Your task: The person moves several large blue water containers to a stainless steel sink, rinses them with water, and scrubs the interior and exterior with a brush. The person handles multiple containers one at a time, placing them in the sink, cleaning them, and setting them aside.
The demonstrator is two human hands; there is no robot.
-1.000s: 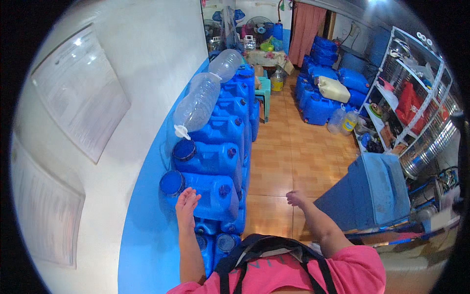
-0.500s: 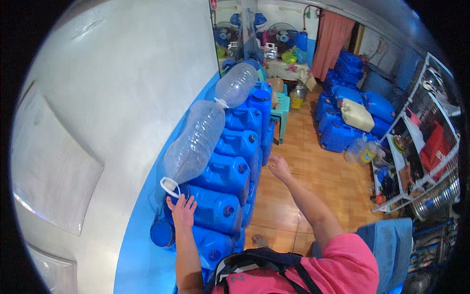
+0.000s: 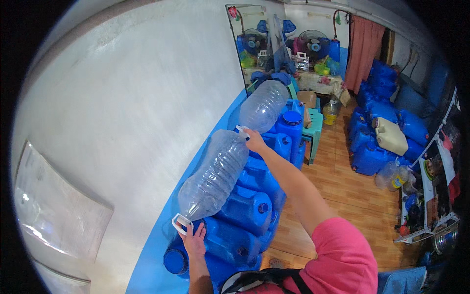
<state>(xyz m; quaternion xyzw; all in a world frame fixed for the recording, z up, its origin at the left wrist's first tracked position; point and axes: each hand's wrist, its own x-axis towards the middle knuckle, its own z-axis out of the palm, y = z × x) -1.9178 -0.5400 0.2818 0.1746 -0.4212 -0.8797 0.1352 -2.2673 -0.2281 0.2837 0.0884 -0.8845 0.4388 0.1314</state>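
Centrally, the near clear bottle (image 3: 215,174) and the far clear bottle (image 3: 265,105) lie on their sides, end to end, on top of a row of blue jugs (image 3: 245,208) along the wall (image 3: 132,122). The left hand (image 3: 194,242) is at the white loop handle (image 3: 176,225) of the near bottle, fingers partly bent against it; whether they close on it cannot be told. The right hand (image 3: 255,142), farther forward, has its fingers curled at the white tab (image 3: 241,129) between the two bottles; their tips are partly hidden, so a firm hold cannot be confirmed. Beyond the row stands a green stool (image 3: 314,122), with a cloth-covered bench (image 3: 319,84) behind it. To the right, across the wooden-looking floor (image 3: 325,196), a cream jug (image 3: 390,137) lies upon more blue jugs (image 3: 369,157).
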